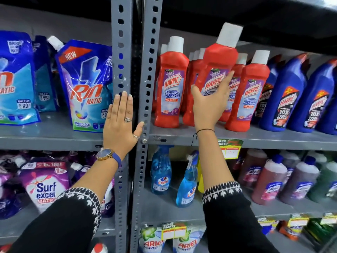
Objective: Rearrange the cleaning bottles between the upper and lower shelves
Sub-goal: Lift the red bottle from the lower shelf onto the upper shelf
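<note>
My right hand grips a red Harpic bathroom cleaner bottle with a white cap, lifted and tilted above the upper shelf. Other red Harpic bottles stand around it, one to its right. My left hand lies flat, fingers together, against the grey slotted upright post, holding nothing. On the lower shelf stand two blue Colin spray bottles, the second leaning beside my right forearm.
Blue Harpic bottles fill the upper shelf's right end. Brown and dark Lizol bottles crowd the lower right. Rin pouches and Surf Excel packs sit left of the posts. Ariel packs sit below. Price tags hang on the shelf edge.
</note>
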A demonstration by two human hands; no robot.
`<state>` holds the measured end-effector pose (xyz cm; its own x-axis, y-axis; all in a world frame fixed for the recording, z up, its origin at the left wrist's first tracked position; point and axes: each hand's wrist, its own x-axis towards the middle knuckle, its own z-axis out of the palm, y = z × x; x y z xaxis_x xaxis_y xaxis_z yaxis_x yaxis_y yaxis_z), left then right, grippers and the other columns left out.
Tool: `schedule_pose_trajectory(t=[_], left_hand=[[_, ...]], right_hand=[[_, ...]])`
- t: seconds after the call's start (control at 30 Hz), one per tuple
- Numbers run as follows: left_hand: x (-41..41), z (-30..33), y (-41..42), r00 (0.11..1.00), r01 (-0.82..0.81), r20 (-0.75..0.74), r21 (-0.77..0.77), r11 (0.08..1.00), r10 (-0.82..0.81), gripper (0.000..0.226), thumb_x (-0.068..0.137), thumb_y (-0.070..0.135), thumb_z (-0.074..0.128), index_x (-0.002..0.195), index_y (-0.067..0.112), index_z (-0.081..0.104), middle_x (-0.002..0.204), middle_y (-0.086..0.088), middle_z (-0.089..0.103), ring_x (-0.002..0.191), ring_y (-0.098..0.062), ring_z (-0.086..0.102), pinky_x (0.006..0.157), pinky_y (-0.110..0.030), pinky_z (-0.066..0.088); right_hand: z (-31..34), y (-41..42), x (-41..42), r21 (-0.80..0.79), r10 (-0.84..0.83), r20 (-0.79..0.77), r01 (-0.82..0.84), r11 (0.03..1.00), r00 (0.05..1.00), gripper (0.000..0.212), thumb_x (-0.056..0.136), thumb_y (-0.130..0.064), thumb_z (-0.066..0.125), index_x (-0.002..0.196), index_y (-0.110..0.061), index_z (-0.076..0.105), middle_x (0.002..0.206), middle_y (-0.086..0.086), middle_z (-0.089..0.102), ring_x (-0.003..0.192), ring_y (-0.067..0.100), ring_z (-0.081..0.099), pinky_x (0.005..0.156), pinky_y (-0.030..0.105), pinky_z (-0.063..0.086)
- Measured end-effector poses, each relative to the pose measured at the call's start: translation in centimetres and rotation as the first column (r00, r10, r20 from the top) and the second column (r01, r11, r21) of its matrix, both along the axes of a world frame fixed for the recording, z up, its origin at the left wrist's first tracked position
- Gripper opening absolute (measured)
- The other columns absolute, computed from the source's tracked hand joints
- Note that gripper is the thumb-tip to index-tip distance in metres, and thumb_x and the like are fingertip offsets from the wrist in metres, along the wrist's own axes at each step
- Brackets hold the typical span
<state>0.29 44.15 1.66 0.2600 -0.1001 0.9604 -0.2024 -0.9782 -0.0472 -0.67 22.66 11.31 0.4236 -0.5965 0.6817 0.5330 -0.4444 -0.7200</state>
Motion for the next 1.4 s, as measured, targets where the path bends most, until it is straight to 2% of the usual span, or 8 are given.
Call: schedule_pose_trajectory(t=[0.1,0.23,0.4,0.5,0.7,0.97,1.17,1.4], left_hand=[[0.1,0.0,0.0,1.0,0.001,0.001,-0.001,1.0,-0.001,0.075,0.093,0.042,0.04,0.15,0.002,0.011,0.155,-0.017,0.016,0.145,-0.021,-0.002,0.119,-0.034,0.004],[0.1,0.0,0.0,1.0,0.01,0.002,-0.003,1.0,-0.01,0.076,0.093,0.042,0.04,0.15,0.003,0.009,0.155,-0.016,0.015,0.145,-0.022,0.0,0.118,-0.035,0.005],[0.2,0.0,0.1,1.0,0.005,0.008,-0.003,1.0,-0.005,0.076,0.093,0.042,0.04,0.15,0.004,0.008,0.156,-0.014,0.013,0.145,-0.022,0.0,0.118,-0.035,0.005],[0.2,-0.1,0.0,1.0,0.003,0.015,-0.001,1.0,-0.003,0.076,0.093,0.043,0.04,0.15,0.003,0.009,0.156,-0.015,0.015,0.145,-0.024,0.002,0.118,-0.034,0.005],[0.3,-0.1,0.1,1.0,-0.012,0.022,0.008,1.0,0.012,0.075,0.094,0.043,0.039,0.151,0.004,0.008,0.155,-0.017,0.017,0.145,-0.024,0.0,0.118,-0.033,0.002],[0.2,-0.1,0.1,0.999,-0.029,0.018,0.02,0.999,0.028,0.075,0.094,0.043,0.038,0.151,0.003,0.008,0.155,-0.018,0.017,0.145,-0.022,-0.003,0.118,-0.032,-0.001],[0.1,0.0,0.0,1.0,-0.028,0.014,0.022,0.999,0.028,0.075,0.094,0.043,0.038,0.15,0.002,0.01,0.154,-0.019,0.017,0.144,-0.027,0.003,0.118,-0.032,-0.001],[0.2,0.0,0.0,0.999,-0.029,0.02,0.021,0.999,0.029,0.074,0.095,0.043,0.037,0.15,0.002,0.009,0.154,-0.019,0.017,0.144,-0.027,0.003,0.118,-0.033,0.0]], right_hand=[[0.0,-0.5,2.0,-0.075,-0.07,-0.11,0.062,0.995,0.991,0.105,0.07,-0.036,0.072,0.153,-0.024,0.009,0.145,0.01,0.041,0.126,0.025,0.046,0.093,0.039,0.046],[-0.4,-1.2,3.9,-0.108,-0.124,-0.205,0.103,0.989,0.971,0.104,0.073,-0.035,0.072,0.153,-0.021,0.008,0.145,0.01,0.04,0.126,0.03,0.047,0.096,0.048,0.047],[-1.2,-1.4,5.0,-0.054,-0.121,-0.193,0.113,0.992,0.974,0.102,0.074,-0.039,0.073,0.153,-0.016,0.011,0.147,0.013,0.038,0.129,0.031,0.043,0.099,0.046,0.044],[-2.4,-1.2,5.0,-0.068,-0.117,-0.212,0.105,0.992,0.97,0.103,0.074,-0.035,0.074,0.152,-0.01,0.012,0.148,0.014,0.034,0.129,0.033,0.042,0.101,0.045,0.042],[-4.4,-1.5,5.1,-0.131,-0.096,-0.441,0.042,0.991,0.892,0.101,0.078,-0.028,0.075,0.15,-0.006,0.008,0.136,0.021,0.043,0.123,0.04,0.046,0.105,0.054,0.036],[-4.1,-1.6,5.1,-0.1,-0.118,-0.396,0.085,0.991,0.911,0.1,0.078,-0.022,0.075,0.151,-0.007,0.007,0.142,0.018,0.037,0.127,0.039,0.042,0.109,0.06,0.025],[-4.1,-1.6,5.1,-0.112,-0.091,-0.462,0.044,0.993,0.882,0.1,0.081,-0.025,0.073,0.15,-0.003,0.004,0.139,0.021,0.037,0.124,0.041,0.045,0.106,0.055,0.033],[-4.0,-1.6,5.2,-0.118,-0.117,-0.479,0.069,0.991,0.87,0.1,0.078,-0.023,0.074,0.149,-0.003,0.006,0.138,0.021,0.037,0.124,0.041,0.045,0.106,0.055,0.034]])
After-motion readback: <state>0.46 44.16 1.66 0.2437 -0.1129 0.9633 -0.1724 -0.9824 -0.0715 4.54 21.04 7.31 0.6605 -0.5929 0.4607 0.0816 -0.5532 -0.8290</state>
